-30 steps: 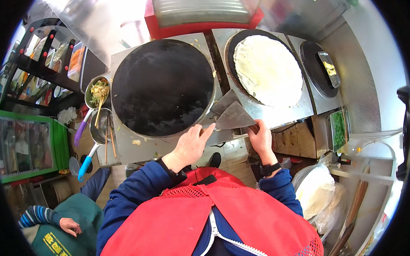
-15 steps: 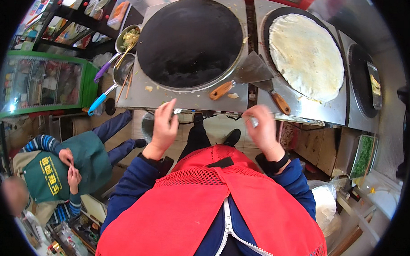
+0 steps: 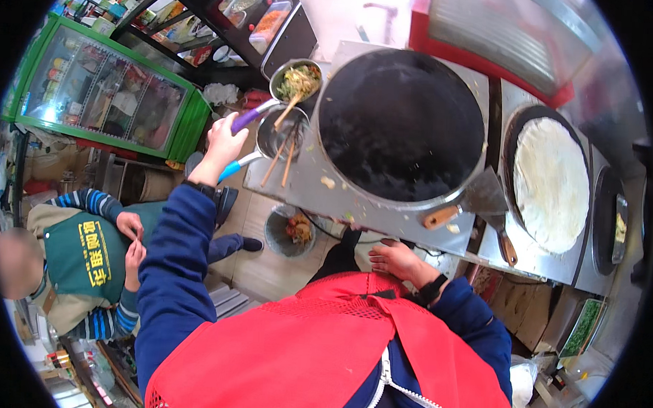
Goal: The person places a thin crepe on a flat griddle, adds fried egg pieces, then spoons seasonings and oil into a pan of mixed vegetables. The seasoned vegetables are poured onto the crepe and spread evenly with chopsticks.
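My left hand (image 3: 222, 144) is stretched out to the left and closed round the purple handle (image 3: 252, 116) of a small pan. That pan (image 3: 274, 85) rests at the griddle's left side and holds a shredded, noodle-like filling (image 3: 299, 81) with a wooden utensil in it. Just below it sits a second pan (image 3: 267, 138) with a blue handle (image 3: 230, 172) and wooden chopsticks (image 3: 289, 159) across it. Low in front of my vest, my right hand (image 3: 396, 261) holds nothing, its fingers apart. The large black round griddle (image 3: 401, 124) lies beyond my hands, a few crumbs on it.
A scraper (image 3: 485, 191) with a wooden handle lies between the griddles, beside another wooden handle (image 3: 509, 250). A pale flatbread (image 3: 551, 184) covers the right griddle. A bin (image 3: 273, 234) stands on the floor below. At left are a co-worker in a green apron (image 3: 87, 257) and a green-framed cabinet (image 3: 192, 127).
My left hand has reached out to the left and taken hold of the purple pan handle. My right hand has dropped back toward my vest. The whole view has swung left.
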Motion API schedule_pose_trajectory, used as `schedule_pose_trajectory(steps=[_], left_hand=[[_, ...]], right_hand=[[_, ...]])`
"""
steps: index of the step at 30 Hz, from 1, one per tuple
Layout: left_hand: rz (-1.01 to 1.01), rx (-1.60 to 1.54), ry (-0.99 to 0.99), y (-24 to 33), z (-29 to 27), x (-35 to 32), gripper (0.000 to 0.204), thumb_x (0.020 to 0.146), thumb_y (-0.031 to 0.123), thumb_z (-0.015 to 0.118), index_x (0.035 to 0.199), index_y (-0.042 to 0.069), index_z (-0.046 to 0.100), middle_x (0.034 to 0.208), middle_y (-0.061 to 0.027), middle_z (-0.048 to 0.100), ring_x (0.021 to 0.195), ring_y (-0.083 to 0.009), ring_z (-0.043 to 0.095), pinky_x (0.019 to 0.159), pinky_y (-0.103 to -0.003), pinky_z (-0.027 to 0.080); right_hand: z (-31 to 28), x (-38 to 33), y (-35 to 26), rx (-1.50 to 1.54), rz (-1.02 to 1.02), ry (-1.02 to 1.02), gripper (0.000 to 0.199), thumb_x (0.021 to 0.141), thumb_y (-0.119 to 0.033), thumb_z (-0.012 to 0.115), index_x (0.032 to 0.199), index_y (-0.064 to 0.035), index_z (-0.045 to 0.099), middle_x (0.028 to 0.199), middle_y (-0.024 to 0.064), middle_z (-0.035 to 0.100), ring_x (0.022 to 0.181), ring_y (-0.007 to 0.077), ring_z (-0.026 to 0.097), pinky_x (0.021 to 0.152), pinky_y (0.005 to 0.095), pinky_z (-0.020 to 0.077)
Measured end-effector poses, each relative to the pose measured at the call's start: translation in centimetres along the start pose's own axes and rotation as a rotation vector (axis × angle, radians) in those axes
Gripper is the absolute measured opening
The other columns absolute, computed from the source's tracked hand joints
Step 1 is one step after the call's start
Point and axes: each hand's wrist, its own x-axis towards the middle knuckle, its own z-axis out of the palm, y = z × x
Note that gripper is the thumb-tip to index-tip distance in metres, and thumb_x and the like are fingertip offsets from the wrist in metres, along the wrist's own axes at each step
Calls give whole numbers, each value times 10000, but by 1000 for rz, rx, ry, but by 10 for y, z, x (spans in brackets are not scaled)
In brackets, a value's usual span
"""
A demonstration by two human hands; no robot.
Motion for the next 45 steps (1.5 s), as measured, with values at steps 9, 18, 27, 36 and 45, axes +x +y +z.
schedule_pose_trajectory(steps=[9,18,27,36,45], left_hand=[[331,34,-628,-44,51,115,297,770,189,681,993,30,565,971,-255,647,955,-419,630,814,-464,509],[-468,-1089,-1230,-24,38,136,129,847,-20,596,937,20,511,711,-69,562,549,-131,557,471,-254,471],[-333,-1303,-874,19,-10,101,261,867,7,634,1030,83,445,876,-73,575,681,-183,630,543,-313,549],[78,-1453,-973,166,-79,-48,323,915,11,536,1191,130,418,788,-29,460,497,-87,394,422,-235,332],[391,-1066,-1805,288,-44,-332,392,910,20,516,1281,77,404,782,-25,428,462,-51,318,392,-186,273]], right_hand=[[9,22,16,394,-205,339,175,870,-19,568,1037,-50,609,945,76,626,844,220,595,768,384,487],[26,24,16,280,-294,602,156,772,78,603,914,18,625,880,98,629,778,216,594,641,328,490],[34,13,16,214,-362,490,243,801,39,637,1035,-27,638,1015,78,673,908,197,635,778,331,504],[20,-60,77,-354,-706,335,261,892,-250,641,1058,-57,698,948,11,700,801,91,599,685,252,483],[-27,-162,374,15,-864,862,176,817,-225,720,804,-51,696,736,1,665,674,77,547,609,258,446]])
